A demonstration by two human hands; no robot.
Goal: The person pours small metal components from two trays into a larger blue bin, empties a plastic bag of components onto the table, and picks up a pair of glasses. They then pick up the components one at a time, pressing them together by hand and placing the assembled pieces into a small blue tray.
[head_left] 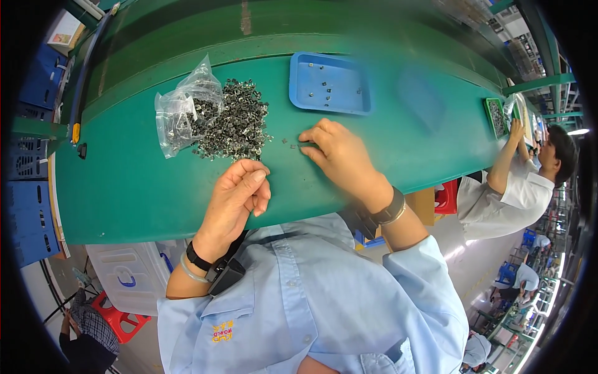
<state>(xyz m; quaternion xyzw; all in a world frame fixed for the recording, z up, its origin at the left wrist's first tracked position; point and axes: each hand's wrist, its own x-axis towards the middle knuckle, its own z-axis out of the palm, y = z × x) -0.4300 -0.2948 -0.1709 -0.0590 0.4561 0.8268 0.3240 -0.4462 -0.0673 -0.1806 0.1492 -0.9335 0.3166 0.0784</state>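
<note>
A heap of small black-and-silver electronic components [240,121] lies on the green work table [124,199], partly spilling from a clear plastic bag [171,121]. Just below the heap's near edge, my left hand [240,190] is closed in a pinch, thumb against forefinger; whatever is between them is too small to make out. My right hand [341,154] is to the right of the heap, thumb and forefinger brought together around something small and dark. A few loose components [292,146] lie by its fingertips. Beyond it sits a shallow blue tray [364,103] with several components scattered inside.
A green raised ledge [187,37] runs along the table's far side. At the far right, another person [514,193] works beside a green tray [496,117] of parts. A lidded clear bin [128,277] and a red stool [121,318] stand below the table's left side.
</note>
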